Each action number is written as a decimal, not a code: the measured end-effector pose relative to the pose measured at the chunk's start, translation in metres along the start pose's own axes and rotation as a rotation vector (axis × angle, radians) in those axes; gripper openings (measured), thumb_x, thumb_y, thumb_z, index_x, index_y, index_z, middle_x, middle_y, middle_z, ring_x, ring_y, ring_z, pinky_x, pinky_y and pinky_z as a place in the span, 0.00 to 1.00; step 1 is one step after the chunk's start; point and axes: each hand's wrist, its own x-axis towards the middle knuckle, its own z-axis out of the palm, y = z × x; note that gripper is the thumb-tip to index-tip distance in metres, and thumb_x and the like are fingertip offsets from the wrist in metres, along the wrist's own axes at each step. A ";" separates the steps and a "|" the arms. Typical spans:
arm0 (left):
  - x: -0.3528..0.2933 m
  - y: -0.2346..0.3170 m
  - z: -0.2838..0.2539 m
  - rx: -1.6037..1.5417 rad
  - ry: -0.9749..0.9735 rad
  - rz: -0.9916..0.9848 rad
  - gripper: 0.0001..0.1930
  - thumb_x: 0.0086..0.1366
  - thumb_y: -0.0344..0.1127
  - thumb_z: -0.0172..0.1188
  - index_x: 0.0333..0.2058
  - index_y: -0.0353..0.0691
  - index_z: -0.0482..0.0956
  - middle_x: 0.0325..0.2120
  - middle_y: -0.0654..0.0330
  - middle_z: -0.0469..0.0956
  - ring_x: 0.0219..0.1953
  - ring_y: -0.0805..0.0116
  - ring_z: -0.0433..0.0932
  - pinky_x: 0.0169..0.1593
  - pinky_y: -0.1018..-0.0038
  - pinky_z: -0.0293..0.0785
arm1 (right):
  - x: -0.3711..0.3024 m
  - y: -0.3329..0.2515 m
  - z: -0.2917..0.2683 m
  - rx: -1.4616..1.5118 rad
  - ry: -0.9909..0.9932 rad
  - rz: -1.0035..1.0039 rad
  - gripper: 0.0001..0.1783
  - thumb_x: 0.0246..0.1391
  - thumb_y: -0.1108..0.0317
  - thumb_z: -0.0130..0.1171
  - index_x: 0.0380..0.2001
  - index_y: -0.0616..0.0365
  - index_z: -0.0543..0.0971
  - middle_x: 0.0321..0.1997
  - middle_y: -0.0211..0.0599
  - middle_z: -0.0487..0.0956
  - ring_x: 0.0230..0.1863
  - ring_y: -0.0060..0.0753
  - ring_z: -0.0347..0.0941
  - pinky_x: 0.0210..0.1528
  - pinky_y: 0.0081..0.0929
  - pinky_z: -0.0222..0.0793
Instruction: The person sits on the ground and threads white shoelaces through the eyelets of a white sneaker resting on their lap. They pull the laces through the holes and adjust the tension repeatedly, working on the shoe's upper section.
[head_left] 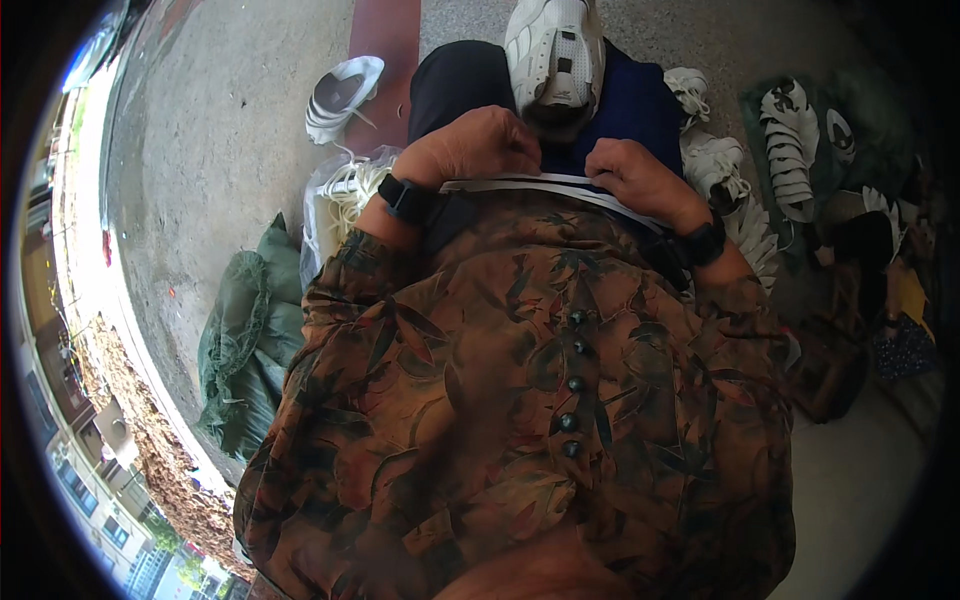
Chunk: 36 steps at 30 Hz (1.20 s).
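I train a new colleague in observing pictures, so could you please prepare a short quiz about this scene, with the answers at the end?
1. Multiple choice: what runs between the left hand and the right hand? (a) a red rope; (b) white strands; (c) a black cable.
2. True or false: the green sack at the picture's left lies on the person's lap.
3. Short answer: what does the person wear on each wrist?

Key:
1. b.
2. False; it lies on the ground beside the person.
3. A dark band.
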 end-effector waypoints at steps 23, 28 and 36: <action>-0.102 -0.126 -0.053 0.158 1.297 -0.609 0.06 0.56 0.31 0.56 0.23 0.34 0.75 0.14 0.59 0.71 0.21 0.60 0.73 0.28 0.66 0.67 | 0.015 -0.018 -0.110 0.367 0.336 0.012 0.05 0.47 0.73 0.60 0.22 0.63 0.78 0.15 0.25 0.71 0.21 0.15 0.63 0.24 0.19 0.60; -0.019 -0.020 -0.045 0.189 1.006 -0.039 0.17 0.60 0.38 0.57 0.42 0.30 0.72 0.38 0.50 0.75 0.42 0.61 0.75 0.45 0.71 0.70 | 0.053 -0.038 -0.081 0.313 0.184 -0.055 0.09 0.50 0.69 0.56 0.24 0.65 0.77 0.16 0.28 0.71 0.21 0.16 0.65 0.26 0.21 0.62; 0.015 0.049 -0.033 0.057 0.453 0.083 0.12 0.60 0.38 0.53 0.40 0.39 0.76 0.31 0.55 0.77 0.33 0.62 0.77 0.36 0.71 0.72 | 0.057 -0.049 -0.078 0.229 0.162 -0.049 0.09 0.47 0.70 0.56 0.22 0.66 0.76 0.15 0.36 0.71 0.20 0.19 0.65 0.25 0.24 0.62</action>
